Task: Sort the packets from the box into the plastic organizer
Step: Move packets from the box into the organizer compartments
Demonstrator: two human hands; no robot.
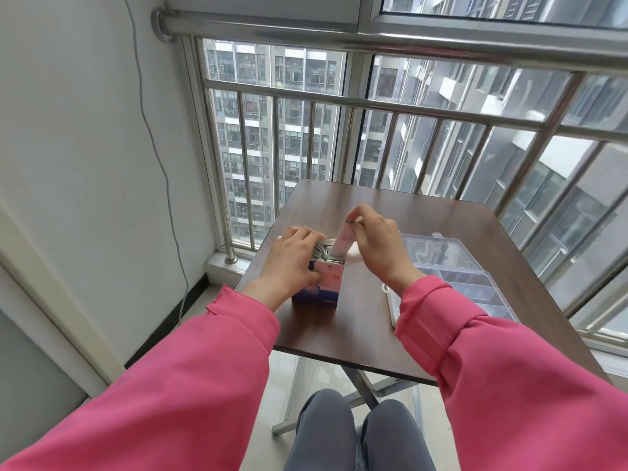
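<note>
step: drawing one packet | left hand (292, 258) grips small pink-and-blue cardboard box (321, 283) on brown table (424, 226) | right hand (372, 243) pinches pink flat packet (343, 241) above box mouth | clear plastic compartment organizer (455, 277) open at right | advice: lift straight, steady the box

On the table (424, 226), the box (323, 283) stands left of the plastic organizer (469, 280), packets (323, 254) inside it.

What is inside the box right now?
The box holds silvery packets standing upright; the right hand pinches one pink packet partly drawn out. The left hand and box walls hide the rest.
</note>
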